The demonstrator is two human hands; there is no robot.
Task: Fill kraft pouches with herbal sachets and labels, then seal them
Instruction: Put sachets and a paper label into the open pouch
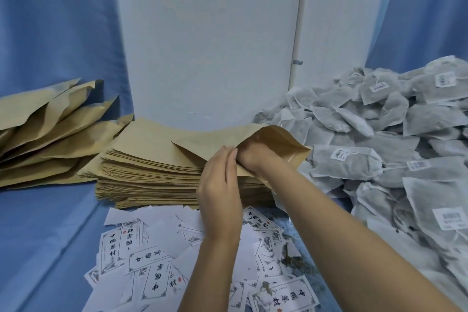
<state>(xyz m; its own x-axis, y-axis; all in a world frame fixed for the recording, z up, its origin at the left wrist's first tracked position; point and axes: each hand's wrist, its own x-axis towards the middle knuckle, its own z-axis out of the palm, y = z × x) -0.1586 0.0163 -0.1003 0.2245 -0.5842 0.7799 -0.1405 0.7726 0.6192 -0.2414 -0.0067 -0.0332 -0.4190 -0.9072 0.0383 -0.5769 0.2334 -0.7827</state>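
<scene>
Brown paper pouch (207,143) is lying on the stack of pouches (152,175), its mouth gaping toward the sachet heap (379,121) at right. The left grip (220,192) is pinching the near lip; the right grip (253,157), nearer that heap, is reaching inside, whether clenched I cannot tell.

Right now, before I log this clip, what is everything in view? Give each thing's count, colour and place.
open pouch: one, kraft brown, held over the stack
flat pouch stack: one, kraft brown, centre
loose pouches: fanned pile, kraft brown, far left
labels: many, white with black print, scattered in front
sachets: large heap, grey-white, right
herb crumbs: few, brown, on the labels
cloth: blue, under everything and behind
panel: one, white, behind centre
left hand: one, pinches the open pouch's near lip
right hand: one, inside the open pouch, fingers hidden
</scene>
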